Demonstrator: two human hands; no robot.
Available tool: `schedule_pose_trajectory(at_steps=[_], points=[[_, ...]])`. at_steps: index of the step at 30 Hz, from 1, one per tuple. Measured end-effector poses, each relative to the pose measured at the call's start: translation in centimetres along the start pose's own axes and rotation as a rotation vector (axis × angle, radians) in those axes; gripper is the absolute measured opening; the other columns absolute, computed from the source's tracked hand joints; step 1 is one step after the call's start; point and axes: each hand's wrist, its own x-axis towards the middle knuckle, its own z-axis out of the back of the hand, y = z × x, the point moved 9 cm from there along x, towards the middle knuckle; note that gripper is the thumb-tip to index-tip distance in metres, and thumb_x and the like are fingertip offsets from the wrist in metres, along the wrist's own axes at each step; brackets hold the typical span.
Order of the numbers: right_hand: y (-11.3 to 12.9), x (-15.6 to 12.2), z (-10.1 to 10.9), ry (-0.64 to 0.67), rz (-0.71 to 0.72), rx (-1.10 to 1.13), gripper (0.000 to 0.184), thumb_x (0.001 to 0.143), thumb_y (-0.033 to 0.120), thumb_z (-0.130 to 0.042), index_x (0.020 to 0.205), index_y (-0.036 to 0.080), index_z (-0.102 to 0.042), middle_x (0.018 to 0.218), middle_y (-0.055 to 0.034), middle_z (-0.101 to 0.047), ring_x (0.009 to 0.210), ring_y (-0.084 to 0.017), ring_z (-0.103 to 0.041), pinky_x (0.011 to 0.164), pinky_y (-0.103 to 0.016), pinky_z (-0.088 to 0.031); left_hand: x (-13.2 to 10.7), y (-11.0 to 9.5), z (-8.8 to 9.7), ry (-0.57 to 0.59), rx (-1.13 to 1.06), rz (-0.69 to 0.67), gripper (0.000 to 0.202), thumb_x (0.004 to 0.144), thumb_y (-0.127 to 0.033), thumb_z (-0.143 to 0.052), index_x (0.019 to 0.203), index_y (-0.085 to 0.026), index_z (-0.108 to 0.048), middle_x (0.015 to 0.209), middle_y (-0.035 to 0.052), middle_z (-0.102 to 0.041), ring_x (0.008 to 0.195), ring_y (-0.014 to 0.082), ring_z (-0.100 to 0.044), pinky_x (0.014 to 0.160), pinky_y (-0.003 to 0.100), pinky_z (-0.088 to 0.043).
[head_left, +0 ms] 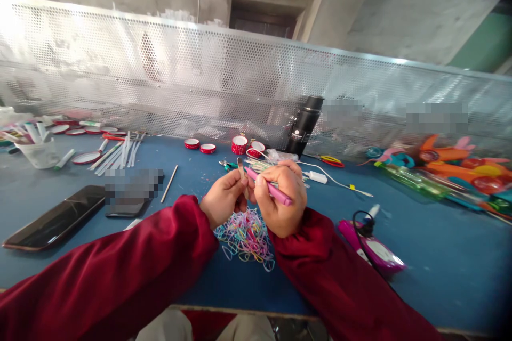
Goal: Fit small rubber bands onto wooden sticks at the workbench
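Pinched upright in my left hand (226, 197) is a thin flat wooden stick (241, 168). My right hand (282, 197) is closed round a pink marker (276, 192), held like a pen, its tip end close to the stick; whether they touch I cannot tell. Both hands meet over the middle of the table, just above a loose heap of small coloured rubber bands (248, 237). Behind the hands lie white sticks and a clear plastic bag (280, 156), partly covered by my fingers.
Two phones, one dark (56, 216), lie left near a thin stick (169, 184). A cup of markers (40, 153) stands farther left. Red tins (239, 144) and a black thermos (304, 125) line the perforated divider (180, 74). A purple device (376, 250) and orange toys (460, 160) lie right.
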Motion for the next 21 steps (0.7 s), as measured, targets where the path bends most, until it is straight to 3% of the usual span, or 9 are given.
schedule_pose_trajectory(at_steps=[21], points=[[0.34, -0.03, -0.14, 0.014, 0.018, 0.020, 0.014, 0.076, 0.010, -0.060, 0.079, 0.022, -0.052, 0.071, 0.0032, -0.063, 0.066, -0.014, -0.060, 0.090, -0.042, -0.043, 0.09, 0.19, -0.02, 0.015, 0.010, -0.015, 0.024, 0.091, -0.039, -0.045, 0.080, -0.018, -0.047, 0.053, -0.0052, -0.049, 0.040, 0.0050, -0.042, 0.041, 0.018, -0.028]])
